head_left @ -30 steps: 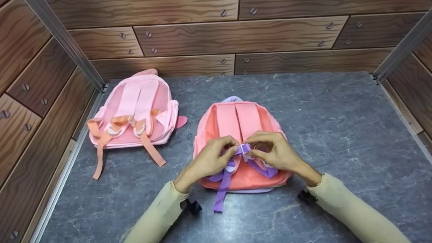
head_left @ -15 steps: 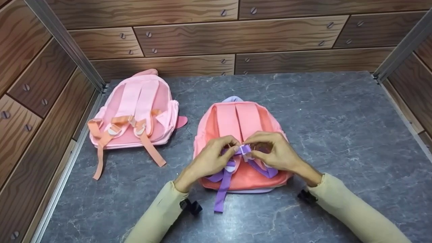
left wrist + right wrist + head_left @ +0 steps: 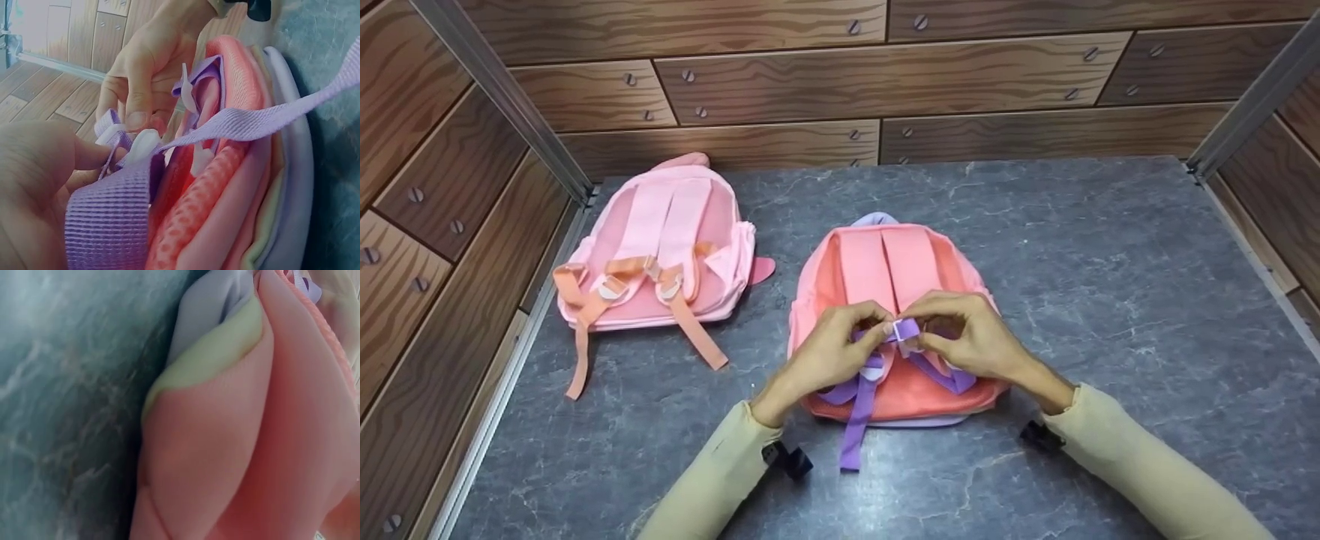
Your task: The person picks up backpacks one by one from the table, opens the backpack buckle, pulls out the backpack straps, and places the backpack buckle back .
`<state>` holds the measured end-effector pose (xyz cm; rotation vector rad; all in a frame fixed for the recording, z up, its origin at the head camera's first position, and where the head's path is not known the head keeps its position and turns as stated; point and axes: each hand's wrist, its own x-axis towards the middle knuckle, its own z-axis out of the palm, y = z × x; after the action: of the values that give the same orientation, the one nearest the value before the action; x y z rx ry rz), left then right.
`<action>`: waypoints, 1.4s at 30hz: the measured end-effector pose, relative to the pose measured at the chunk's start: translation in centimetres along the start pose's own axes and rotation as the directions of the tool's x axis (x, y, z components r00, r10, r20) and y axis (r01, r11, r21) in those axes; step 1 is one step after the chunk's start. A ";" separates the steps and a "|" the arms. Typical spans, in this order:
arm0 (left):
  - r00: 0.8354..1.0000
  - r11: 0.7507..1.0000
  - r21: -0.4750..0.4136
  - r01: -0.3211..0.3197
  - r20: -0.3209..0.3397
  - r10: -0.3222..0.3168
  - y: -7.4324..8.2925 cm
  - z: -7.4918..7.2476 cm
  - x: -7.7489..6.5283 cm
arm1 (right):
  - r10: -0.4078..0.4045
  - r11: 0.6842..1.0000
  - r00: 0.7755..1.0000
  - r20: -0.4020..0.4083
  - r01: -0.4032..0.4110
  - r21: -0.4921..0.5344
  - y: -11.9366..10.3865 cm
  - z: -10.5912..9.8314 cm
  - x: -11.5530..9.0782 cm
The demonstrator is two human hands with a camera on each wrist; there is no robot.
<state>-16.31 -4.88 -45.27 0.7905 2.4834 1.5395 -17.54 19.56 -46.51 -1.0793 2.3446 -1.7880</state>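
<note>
A coral-pink backpack (image 3: 911, 262) lies on the table with its shoulder straps facing up. Over its lower half both hands meet at a small white strap buckle (image 3: 898, 330) threaded with purple webbing (image 3: 909, 328). My left hand (image 3: 829, 345) pinches the webbing on the buckle's left side between thumb and fingers. On the other side, thumb and forefinger of my right hand (image 3: 975, 337) pinch the webbing beside the buckle. A loose purple strap end (image 3: 852, 439) hangs toward the front. The right wrist view mostly shows the bag's side pocket (image 3: 208, 422) with pale green trim (image 3: 216, 354).
To the left lies a light pink backpack (image 3: 686, 195), straps up, with orange webbing ends (image 3: 699, 334). Wood-patterned walls (image 3: 765, 90) and metal corner posts (image 3: 502, 90) enclose the dark marbled table (image 3: 1080, 262) at the back and sides.
Both hands keep their pinch at the buckle, nearly still. The hanging purple strap end has shifted slightly to the right.
</note>
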 end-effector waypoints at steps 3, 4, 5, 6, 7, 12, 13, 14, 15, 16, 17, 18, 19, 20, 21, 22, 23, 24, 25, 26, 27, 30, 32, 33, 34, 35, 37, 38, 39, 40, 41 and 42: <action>1.000 1.000 -0.019 0.008 -0.017 -0.008 -0.1 0.0 0.1 | 0.000 1.000 1.000 0.004 0.000 0.015 0.0 0.0 0.1; 1.000 1.000 -0.021 0.009 -0.022 -0.010 -0.1 -0.1 0.1 | 0.000 1.000 1.000 0.004 0.000 0.022 0.1 0.0 0.1; 1.000 1.000 -0.019 0.011 -0.025 -0.011 -0.1 -0.2 0.1 | 0.002 1.000 1.000 0.003 -0.002 0.026 0.1 0.0 0.1; 1.000 1.000 -0.013 0.012 -0.027 -0.012 -0.2 -0.3 0.1 | 0.004 1.000 1.000 -0.001 -0.004 0.028 0.2 0.0 0.1; 1.000 1.000 -0.002 0.012 -0.027 -0.012 -0.2 -0.4 0.1 | 0.005 0.999 1.000 -0.005 -0.005 0.031 0.3 0.0 0.1; 1.000 0.995 0.100 0.030 -0.010 -0.029 -0.4 -1.1 0.0 | 0.021 0.998 0.999 -0.029 -0.019 0.060 0.5 0.1 0.0; 0.999 0.993 0.117 0.033 -0.004 -0.032 -0.5 -1.3 0.0 | 0.026 0.998 0.999 -0.031 -0.024 0.066 0.6 0.2 -0.1; 0.999 0.991 0.127 0.036 0.004 -0.037 -0.5 -1.4 0.0 | 0.034 0.997 0.999 -0.035 -0.031 0.073 0.6 0.2 -0.1; 0.999 0.991 0.130 0.038 0.011 -0.039 -0.6 -1.4 0.0 | 0.041 0.996 0.998 -0.039 -0.037 0.079 0.7 0.2 -0.2; 0.999 0.991 0.124 0.039 0.019 -0.041 -0.7 -1.5 0.0 | 0.047 0.995 0.998 -0.041 -0.043 0.085 0.7 0.3 -0.2; 0.999 0.993 0.116 0.038 0.022 -0.040 -0.7 -1.4 0.0 | 0.051 0.995 0.998 -0.043 -0.047 0.093 0.7 0.3 -0.3; 0.999 0.994 0.107 0.032 0.022 -0.034 -0.8 -1.4 0.0 | 0.058 0.994 0.997 -0.046 -0.054 0.097 0.8 0.4 -0.3; 0.999 0.995 0.098 0.025 0.021 -0.028 -0.9 -1.3 0.1 | 0.064 0.993 0.997 -0.046 -0.059 0.100 0.8 0.4 -0.4; 1.000 0.996 0.087 0.022 0.019 -0.024 -1.0 -1.2 0.1 | 0.069 0.992 0.997 -0.047 -0.063 0.106 0.8 0.4 -0.4; 1.000 0.997 0.077 0.017 0.017 -0.019 -1.0 -1.2 0.1 | 0.071 0.992 0.996 -0.047 -0.065 0.111 0.8 0.4 -0.5; 1.000 0.998 0.066 0.014 0.015 -0.015 -1.0 -1.1 0.2 | 0.074 0.991 0.996 -0.048 -0.068 0.115 0.8 0.4 -0.5; 1.000 0.998 0.057 0.013 0.012 -0.014 -1.0 -1.1 0.2 | 0.077 0.990 0.996 -0.050 -0.071 0.118 0.8 0.4 -0.5; 1.000 0.999 0.047 0.013 0.012 -0.014 -1.0 -1.1 0.2 | 0.080 0.990 0.995 -0.051 -0.074 0.121 0.8 0.4 -0.6; 1.000 0.999 0.038 0.016 0.013 -0.016 -1.0 -1.1 0.2 | 0.082 0.989 0.995 -0.052 -0.075 0.124 0.8 0.4 -0.6; 1.000 0.999 0.027 0.021 0.014 -0.022 -1.0 -1.1 0.2 | 0.084 0.989 0.995 -0.052 -0.077 0.128 0.8 0.4 -0.6; 1.000 1.000 0.017 0.027 0.015 -0.027 -1.1 -1.1 0.2 | 0.085 0.988 0.995 -0.050 -0.078 0.131 0.8 0.4 -0.6; 0.999 0.999 -0.005 0.038 0.020 -0.037 -1.1 -1.0 0.2 | 0.084 0.987 0.996 -0.039 -0.077 0.142 0.9 0.4 -0.5; 0.999 0.999 -0.013 0.038 0.022 -0.038 -1.1 -1.0 0.2 | 0.081 0.986 0.996 -0.034 -0.075 0.148 0.9 0.4 -0.5; 0.999 0.999 -0.015 0.037 0.022 -0.036 -1.1 -1.0 0.2 | 0.081 0.985 0.996 -0.032 -0.075 0.153 0.9 0.4 -0.5; 0.999 0.999 -0.017 0.034 0.021 -0.034 -1.1 -1.0 0.2 | 0.082 0.985 0.996 -0.032 -0.076 0.154 0.9 0.4 -0.5; 0.999 0.999 -0.021 0.034 0.021 -0.033 -1.1 -0.9 0.2 | 0.084 0.985 0.996 -0.032 -0.078 0.154 0.9 0.4 -0.5; 0.999 0.999 -0.028 0.032 0.019 -0.032 -1.1 -0.9 0.3 | 0.084 0.985 0.996 -0.031 -0.078 0.155 0.9 0.4 -0.5; 0.999 0.999 -0.030 0.033 0.018 -0.032 -1.1 -0.8 0.3 | 0.082 0.985 0.996 -0.030 -0.076 0.155 0.9 0.4 -0.5; 0.999 0.999 -0.033 0.034 0.017 -0.033 -1.1 -0.8 0.3 | 0.081 0.985 0.996 -0.027 -0.076 0.156 0.9 0.4 -0.5; 0.999 0.999 -0.036 0.034 0.016 -0.034 -1.1 -0.8 0.3 | 0.077 0.985 0.997 -0.025 -0.072 0.155 0.9 0.4 -0.5; 0.999 0.999 -0.037 0.035 0.015 -0.034 -1.1 -0.7 0.3 | 0.073 0.985 0.997 -0.023 -0.069 0.157 1.0 0.4 -0.5; 0.999 0.999 -0.038 0.036 0.013 -0.035 -1.1 -0.7 0.3 | 0.069 0.985 0.997 -0.020 -0.065 0.160 1.0 0.5 -0.5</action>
<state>-17.19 -5.66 -45.83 0.7441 2.4377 1.5603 -17.52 19.54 -47.71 -0.9512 2.1785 -1.9364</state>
